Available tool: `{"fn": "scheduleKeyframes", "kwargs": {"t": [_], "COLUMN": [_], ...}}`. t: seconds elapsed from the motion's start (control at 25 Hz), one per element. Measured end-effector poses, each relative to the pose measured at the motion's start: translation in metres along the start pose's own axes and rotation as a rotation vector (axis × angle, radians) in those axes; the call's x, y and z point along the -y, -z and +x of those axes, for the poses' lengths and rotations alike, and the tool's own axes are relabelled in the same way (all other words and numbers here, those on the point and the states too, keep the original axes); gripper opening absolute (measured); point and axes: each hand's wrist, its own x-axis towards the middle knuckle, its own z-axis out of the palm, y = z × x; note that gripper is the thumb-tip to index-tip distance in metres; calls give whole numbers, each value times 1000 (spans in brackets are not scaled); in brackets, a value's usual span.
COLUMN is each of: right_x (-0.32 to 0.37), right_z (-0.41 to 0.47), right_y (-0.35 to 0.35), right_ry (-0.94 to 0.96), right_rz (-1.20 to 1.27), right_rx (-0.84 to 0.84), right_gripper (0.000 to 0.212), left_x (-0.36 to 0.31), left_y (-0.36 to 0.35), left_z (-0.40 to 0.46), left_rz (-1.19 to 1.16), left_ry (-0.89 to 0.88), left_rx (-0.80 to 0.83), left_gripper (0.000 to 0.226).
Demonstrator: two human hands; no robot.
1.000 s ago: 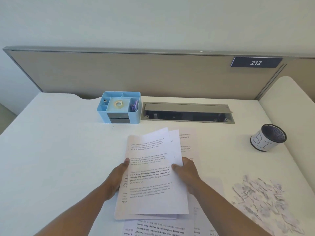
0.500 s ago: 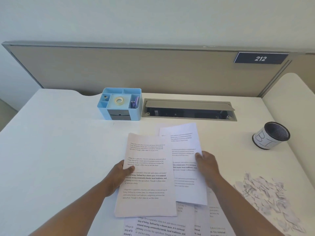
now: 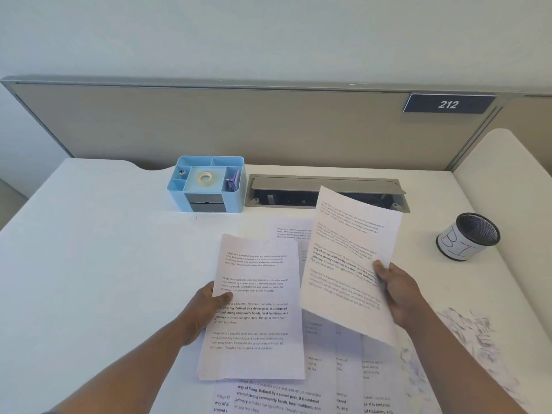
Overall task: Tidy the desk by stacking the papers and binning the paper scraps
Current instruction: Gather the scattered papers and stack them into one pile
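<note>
— Since half a second ago the right hand [image 3: 398, 289] has lifted its printed sheet [image 3: 351, 258] off the desk; before, that sheet lay flat beside the other pile. Now it tilts in the air, its far corner over the grey cable tray [image 3: 327, 192].

— And how does that hand hold it?

— Thumb curled over the sheet's right edge, fingers hidden behind the paper: a pinch.

— What about the other hand?

— The left hand [image 3: 203, 312] grips the small stack of papers [image 3: 254, 309] at its left edge, thumb on top of the print, the other fingers out of sight underneath. The stack sits about where it was, left of the raised sheet and apart from it.

— Are more papers left on the desk [image 3: 89, 249]?

— Yes, loose sheets [image 3: 298, 395] lie spread under both, running off the near edge of the view, and one shows beyond the stack.

— The scraps?

— The paper scraps [image 3: 466, 339] lie in a blurred heap at the near right, just beside the right wrist. The mesh bin [image 3: 467, 236] with its white label stands upright further back on the right, well apart from both hands.

— Anything else?

— A blue desk organiser [image 3: 209, 186] holding a tape roll [image 3: 205, 177] stands at the back, touching the left end of the cable tray as far as one can tell.
</note>
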Motion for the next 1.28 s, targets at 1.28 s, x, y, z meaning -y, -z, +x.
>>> {"fn": "scheduleKeyframes", "kwargs": {"t": [1.28], "right_x": [-31], "right_z": [5], "right_y": [-80], "right_ry": [63], "right_rz": [-703], "right_rx": [-445], "right_gripper": [81], "left_x": [2], "left_y": [0], "left_z": [-4], "left_rz": [49], "left_ry": [-75], "left_rx": [-3], "left_gripper": [27]}}
